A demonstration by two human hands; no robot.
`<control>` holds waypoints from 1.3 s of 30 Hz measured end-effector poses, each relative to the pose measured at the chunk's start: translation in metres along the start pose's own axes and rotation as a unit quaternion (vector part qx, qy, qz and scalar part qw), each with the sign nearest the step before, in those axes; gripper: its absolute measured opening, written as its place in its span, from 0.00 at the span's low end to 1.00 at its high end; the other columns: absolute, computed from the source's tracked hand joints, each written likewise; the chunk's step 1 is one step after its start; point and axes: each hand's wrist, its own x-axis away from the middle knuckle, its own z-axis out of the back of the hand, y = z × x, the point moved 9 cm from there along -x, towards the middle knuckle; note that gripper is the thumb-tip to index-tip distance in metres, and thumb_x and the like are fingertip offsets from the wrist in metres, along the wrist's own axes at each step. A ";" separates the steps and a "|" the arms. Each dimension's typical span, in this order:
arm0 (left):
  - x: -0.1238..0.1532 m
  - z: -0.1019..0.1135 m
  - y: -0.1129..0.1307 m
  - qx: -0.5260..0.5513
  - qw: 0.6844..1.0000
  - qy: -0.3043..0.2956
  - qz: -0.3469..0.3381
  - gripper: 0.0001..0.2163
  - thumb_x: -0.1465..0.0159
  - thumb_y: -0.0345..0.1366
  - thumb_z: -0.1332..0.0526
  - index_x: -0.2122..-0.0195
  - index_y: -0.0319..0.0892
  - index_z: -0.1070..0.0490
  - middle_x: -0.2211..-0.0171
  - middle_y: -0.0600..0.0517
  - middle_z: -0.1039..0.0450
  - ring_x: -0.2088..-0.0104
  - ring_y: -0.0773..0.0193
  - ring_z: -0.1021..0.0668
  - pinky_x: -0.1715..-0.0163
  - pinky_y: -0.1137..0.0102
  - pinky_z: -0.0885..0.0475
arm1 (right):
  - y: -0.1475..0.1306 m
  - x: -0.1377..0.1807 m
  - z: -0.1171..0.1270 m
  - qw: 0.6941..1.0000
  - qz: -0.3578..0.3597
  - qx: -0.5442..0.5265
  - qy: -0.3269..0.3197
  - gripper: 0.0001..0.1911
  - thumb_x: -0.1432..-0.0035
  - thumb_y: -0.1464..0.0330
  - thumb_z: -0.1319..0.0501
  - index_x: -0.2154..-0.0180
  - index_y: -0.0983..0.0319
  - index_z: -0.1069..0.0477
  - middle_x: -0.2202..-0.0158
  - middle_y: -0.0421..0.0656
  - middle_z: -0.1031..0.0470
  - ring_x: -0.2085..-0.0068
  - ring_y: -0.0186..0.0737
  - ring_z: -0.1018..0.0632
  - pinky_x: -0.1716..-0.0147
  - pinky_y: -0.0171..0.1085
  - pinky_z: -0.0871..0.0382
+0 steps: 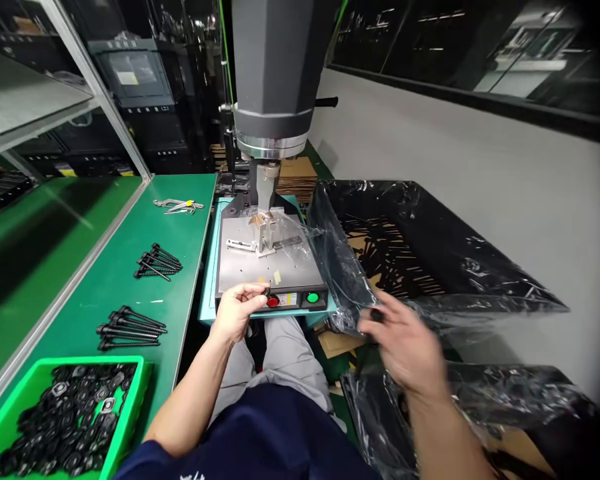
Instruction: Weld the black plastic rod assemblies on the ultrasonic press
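Note:
My left hand [237, 312] is at the front edge of the press base, thumb and fingers pinched on a small black part [267, 292] beside the red button [273, 302]. To the right, my right hand [405, 347] is blurred by motion, with its fingers closed on a dark round-headed part [377, 315]; the rest of that part is hidden. It is by the near corner of a plastic-lined box [480, 260] of black rods. Ahead, a metal fixture [265, 237] sits on the press plate [240, 273] under the press head [273, 67].
On the green table at left lie two bundles of black threaded rods [157, 260], pliers [177, 205] and a green tray [140, 400] of black caps. A green button [313, 298] is on the base's right front. Another plastic-lined box [520, 393] stands low at right.

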 end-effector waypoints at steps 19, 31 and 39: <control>-0.003 0.001 0.010 -0.046 0.997 -0.045 -0.035 0.09 0.55 0.34 0.24 0.73 0.43 0.19 0.62 0.46 0.21 0.57 0.58 0.21 0.54 0.60 0.27 | 0.033 -0.003 -0.198 0.930 -0.063 -0.214 -0.292 0.15 0.49 0.62 0.28 0.60 0.61 0.24 0.66 0.42 0.22 0.67 0.35 0.22 0.68 0.36 0.26; 0.001 0.000 0.012 -0.151 0.981 -0.048 -0.109 0.10 0.48 0.34 0.26 0.64 0.45 0.18 0.56 0.45 0.21 0.54 0.56 0.21 0.49 0.58 0.28 | 0.045 -0.003 -0.203 0.903 -0.137 -0.279 -0.296 0.16 0.49 0.61 0.28 0.61 0.64 0.24 0.76 0.40 0.23 0.77 0.34 0.24 0.78 0.33 0.28; -0.015 0.005 0.005 -0.170 0.978 -0.002 -0.121 0.09 0.46 0.41 0.28 0.66 0.43 0.18 0.55 0.44 0.23 0.55 0.56 0.21 0.55 0.60 0.25 | 0.055 -0.011 -0.222 0.903 -0.114 -0.269 -0.314 0.23 0.45 0.59 0.31 0.50 0.60 0.28 0.70 0.40 0.24 0.71 0.35 0.23 0.73 0.35 0.27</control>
